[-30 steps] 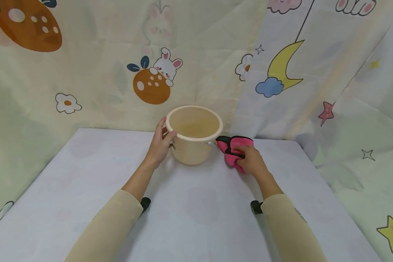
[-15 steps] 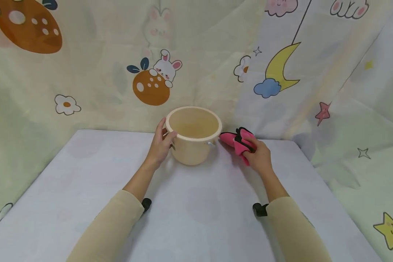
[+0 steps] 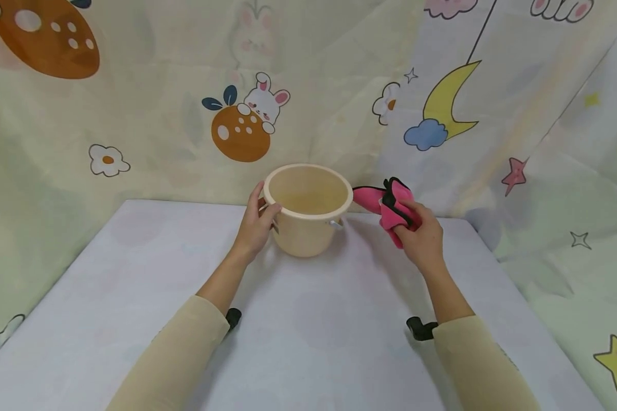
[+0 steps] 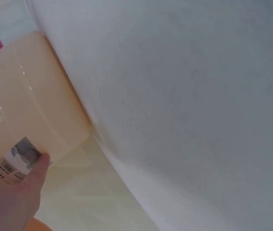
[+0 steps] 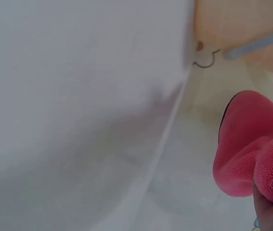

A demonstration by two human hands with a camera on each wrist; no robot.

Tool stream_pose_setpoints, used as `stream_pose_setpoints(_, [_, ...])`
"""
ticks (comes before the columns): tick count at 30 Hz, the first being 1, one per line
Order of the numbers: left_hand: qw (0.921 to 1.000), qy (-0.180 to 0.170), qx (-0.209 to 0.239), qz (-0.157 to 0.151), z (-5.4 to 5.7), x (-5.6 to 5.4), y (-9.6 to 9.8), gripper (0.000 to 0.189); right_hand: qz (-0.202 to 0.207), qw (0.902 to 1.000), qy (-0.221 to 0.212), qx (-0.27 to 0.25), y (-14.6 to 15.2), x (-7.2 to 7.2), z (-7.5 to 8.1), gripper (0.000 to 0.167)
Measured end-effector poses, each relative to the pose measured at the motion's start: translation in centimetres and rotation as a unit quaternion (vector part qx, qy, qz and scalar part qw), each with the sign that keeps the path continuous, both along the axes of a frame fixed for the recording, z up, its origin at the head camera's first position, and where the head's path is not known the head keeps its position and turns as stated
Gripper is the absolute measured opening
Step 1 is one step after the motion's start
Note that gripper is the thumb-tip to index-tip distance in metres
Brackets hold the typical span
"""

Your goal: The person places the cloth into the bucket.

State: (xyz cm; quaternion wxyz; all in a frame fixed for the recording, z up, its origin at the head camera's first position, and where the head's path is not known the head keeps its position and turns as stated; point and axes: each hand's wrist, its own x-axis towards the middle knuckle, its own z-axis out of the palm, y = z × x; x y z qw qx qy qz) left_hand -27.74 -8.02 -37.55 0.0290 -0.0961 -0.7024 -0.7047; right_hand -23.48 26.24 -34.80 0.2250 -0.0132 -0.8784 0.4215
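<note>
A cream plastic bucket (image 3: 304,234) stands upright near the back of the table. My left hand (image 3: 254,228) holds its left side, thumb at the front below the rim and fingers behind. In the left wrist view, a fingertip of that hand lies on the printed label (image 4: 13,161) on the bucket wall. Right of the bucket, my right hand (image 3: 423,237) pinches a bunched pink cloth (image 3: 367,198) with black edging, raised above the table. Seen from the right wrist, the cloth (image 5: 247,144) looks fluffy, and most of the hand is hidden.
A white cloth covers the table (image 3: 313,342). Close behind the bucket hangs a patterned curtain (image 3: 159,103), which continues down the right side. The bucket's handle (image 5: 256,44) hangs down its outside.
My right hand has lifted the pink cloth from the table, moving up and to the right. The left hand and the bucket have stayed in place.
</note>
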Motion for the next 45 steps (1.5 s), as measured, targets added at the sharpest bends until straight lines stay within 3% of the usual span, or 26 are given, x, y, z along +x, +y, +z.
stream_pose_setpoints(6, [1.0000, -0.002, -0.001, -0.001, 0.1, 0.2, 0.0, 0.077, -0.008, 0.9993, 0.017, -0.033, -0.7, 0.8, 2.3, 0.053])
stream_pose_setpoints(17, [1.0000, -0.004, -0.006, 0.000, 0.0, 0.1, 0.2, 0.077, 0.018, 0.9958, 0.058, -0.069, -1.2, 1.4, 4.2, 0.054])
stream_pose_setpoints(27, [1.0000, 0.001, -0.004, 0.006, 0.0, 0.0, 0.2, 0.076, 0.048, 0.9935, 0.076, -0.069, -2.3, 1.7, 5.5, 0.055])
stream_pose_setpoints(37, [1.0000, 0.000, -0.006, 0.007, 0.0, -0.1, 0.1, 0.075, 0.117, 0.9859, 0.094, -0.075, -4.1, 1.7, 6.8, 0.053])
stream_pose_setpoints(45, [1.0000, -0.003, -0.008, 0.004, 0.0, 0.0, 0.1, 0.075, 0.176, 0.9789, 0.087, -0.055, -5.5, 0.9, 7.4, 0.052])
